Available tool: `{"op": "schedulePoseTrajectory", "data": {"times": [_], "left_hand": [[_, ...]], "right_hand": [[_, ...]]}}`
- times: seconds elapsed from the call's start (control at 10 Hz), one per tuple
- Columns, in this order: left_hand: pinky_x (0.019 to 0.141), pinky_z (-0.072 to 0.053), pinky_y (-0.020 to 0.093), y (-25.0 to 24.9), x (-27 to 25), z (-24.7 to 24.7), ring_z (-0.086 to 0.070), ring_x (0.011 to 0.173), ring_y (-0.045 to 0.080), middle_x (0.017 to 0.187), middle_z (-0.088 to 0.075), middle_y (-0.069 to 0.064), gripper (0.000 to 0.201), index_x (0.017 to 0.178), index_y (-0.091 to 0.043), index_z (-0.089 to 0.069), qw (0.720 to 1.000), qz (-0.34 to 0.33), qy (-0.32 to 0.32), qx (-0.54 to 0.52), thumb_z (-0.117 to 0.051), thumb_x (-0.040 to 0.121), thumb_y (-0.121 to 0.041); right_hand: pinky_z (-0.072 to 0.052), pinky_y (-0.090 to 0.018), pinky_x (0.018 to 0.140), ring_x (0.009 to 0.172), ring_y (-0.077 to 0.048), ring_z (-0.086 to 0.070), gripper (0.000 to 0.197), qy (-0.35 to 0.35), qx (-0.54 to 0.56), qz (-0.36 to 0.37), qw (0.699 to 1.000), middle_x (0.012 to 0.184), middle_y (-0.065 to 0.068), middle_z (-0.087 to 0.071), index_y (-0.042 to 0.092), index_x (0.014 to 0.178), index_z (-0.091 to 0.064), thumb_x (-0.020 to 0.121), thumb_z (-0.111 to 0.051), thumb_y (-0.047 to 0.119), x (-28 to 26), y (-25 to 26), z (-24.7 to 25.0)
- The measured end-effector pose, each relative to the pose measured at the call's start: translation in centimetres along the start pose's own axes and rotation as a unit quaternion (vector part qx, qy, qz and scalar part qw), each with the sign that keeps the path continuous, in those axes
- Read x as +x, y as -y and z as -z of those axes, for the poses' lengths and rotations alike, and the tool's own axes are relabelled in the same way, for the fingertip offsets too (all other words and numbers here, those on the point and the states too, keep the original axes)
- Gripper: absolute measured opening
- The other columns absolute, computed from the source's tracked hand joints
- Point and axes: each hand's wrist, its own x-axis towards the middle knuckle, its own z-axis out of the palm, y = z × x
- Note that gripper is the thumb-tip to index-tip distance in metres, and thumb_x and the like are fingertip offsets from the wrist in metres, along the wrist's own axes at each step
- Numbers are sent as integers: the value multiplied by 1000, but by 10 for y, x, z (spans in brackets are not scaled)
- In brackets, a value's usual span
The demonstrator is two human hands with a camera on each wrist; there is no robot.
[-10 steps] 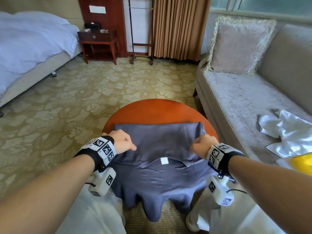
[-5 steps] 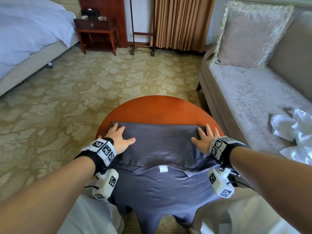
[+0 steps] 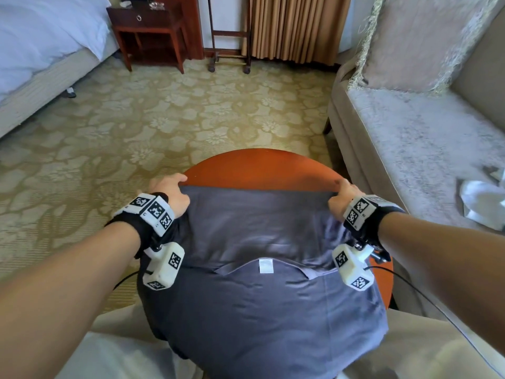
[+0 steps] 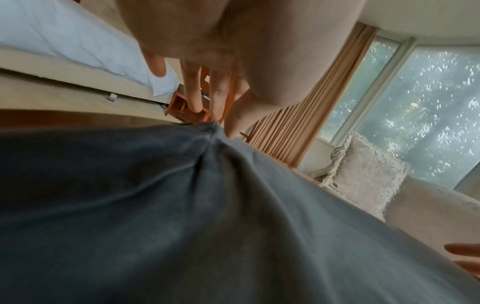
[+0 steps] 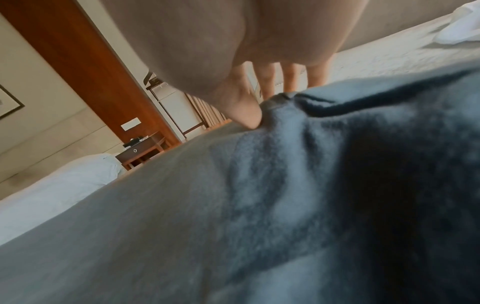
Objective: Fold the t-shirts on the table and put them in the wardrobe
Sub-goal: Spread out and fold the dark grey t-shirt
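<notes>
A grey t-shirt (image 3: 257, 231) lies half-folded on the round orange-brown table (image 3: 259, 170), its near part hanging over the table's front edge, a white label showing at the collar. My left hand (image 3: 172, 191) pinches the far left corner of the folded edge, thumb on top and fingers behind it. My right hand (image 3: 341, 196) pinches the far right corner the same way. In the left wrist view the left hand (image 4: 221, 121) nips the grey t-shirt (image 4: 182, 205) at a raised corner. In the right wrist view the right hand (image 5: 262, 109) holds the grey t-shirt (image 5: 259, 195).
A beige sofa (image 3: 426, 138) with a fringed cushion (image 3: 420, 42) stands to the right, white cloth (image 3: 481, 203) lying on its seat. A bed (image 3: 41, 50) and dark wooden nightstand (image 3: 147, 31) are at the far left. Patterned carpet lies beyond the table.
Both hands went from pressing flat on the folded shirt to pinching its far corners. The view has tilted further down.
</notes>
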Motion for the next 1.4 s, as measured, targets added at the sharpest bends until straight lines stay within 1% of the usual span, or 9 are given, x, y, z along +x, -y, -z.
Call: {"op": "schedulePoseTrajectory", "data": {"times": [0.2, 0.3, 0.5, 0.7, 0.9, 1.1, 1.2, 1.3, 1.4], "left_hand": [[111, -35, 39, 4, 9, -14, -51, 123, 30, 133, -57, 4, 47, 122, -29, -64, 999, -11, -45, -4, -59, 81, -7], [81, -46, 25, 0, 16, -17, -57, 90, 27, 117, -63, 11, 33, 103, -17, -72, 996, -13, -72, -52, -56, 81, 2], [74, -42, 22, 7, 51, -10, -59, 82, 29, 110, -63, 16, 26, 78, -25, -68, 993, -3, -98, -69, -60, 77, 0], [92, -50, 31, 18, 71, -1, -65, 99, 28, 112, -67, 9, 38, 99, -18, -66, 985, 57, -94, -137, -87, 68, -23], [91, -49, 39, 46, 23, -3, -62, 103, 29, 116, -66, 8, 56, 111, -3, -67, 933, 171, -27, -314, -77, 74, -44], [107, -41, 43, 105, -17, -58, -59, 114, 33, 125, -62, 19, 78, 118, -3, -67, 865, 187, 64, -462, -71, 60, -55], [101, -40, 36, 87, -88, -45, -58, 105, 27, 117, -62, 13, 32, 111, -4, -63, 839, 165, 80, -512, -59, 90, -27], [102, -42, 40, 95, -122, -53, -62, 98, 29, 105, -69, 15, 23, 94, -5, -68, 842, 157, 89, -509, -63, 83, -25], [94, -40, 38, 96, -148, -52, -57, 95, 29, 82, -68, 10, 9, 81, -7, -65, 863, 148, 107, -470, -58, 88, -7]], "right_hand": [[-50, -35, 95, 112, -31, -56, 37, -13, -41, -48, 998, 121, -16, -58, 10, 114, -58, 79, -54, 20, 5, 7, 1], [-52, -31, 85, 100, -33, -62, 36, -31, 19, -46, 998, 111, -17, -64, 10, 112, -64, 78, -56, 15, 11, 6, 0], [-47, -30, 81, 94, -32, -59, 33, -60, 47, -49, 996, 112, -19, -62, 8, 115, -63, 84, -57, 14, 33, 10, 9], [-50, -33, 83, 95, -34, -61, 41, -50, 68, -63, 994, 112, -17, -63, 10, 110, -61, 76, -60, 32, 44, 32, 11], [-28, -46, 107, 129, -39, -36, 63, -69, 62, -194, 977, 138, -21, -37, 5, 132, -35, 82, -55, 36, -6, 16, 11], [-35, -44, 110, 135, -36, -38, 92, 78, 204, -174, 960, 145, -18, -41, 5, 141, -41, 64, -60, 52, -39, -20, -18], [-37, -39, 106, 131, -33, -44, 48, 103, 166, -145, 970, 140, -16, -48, 8, 139, -45, 95, -51, 26, -84, -30, -18], [-51, -32, 91, 123, -29, -54, 46, 111, 155, -73, 979, 131, -13, -55, 7, 133, -50, 92, -60, 25, -109, -51, -36], [-48, -26, 57, 107, -30, -59, 53, 184, 222, -84, 954, 124, -21, -54, -1, 135, -49, 89, -61, 24, -134, -67, -47]]}}
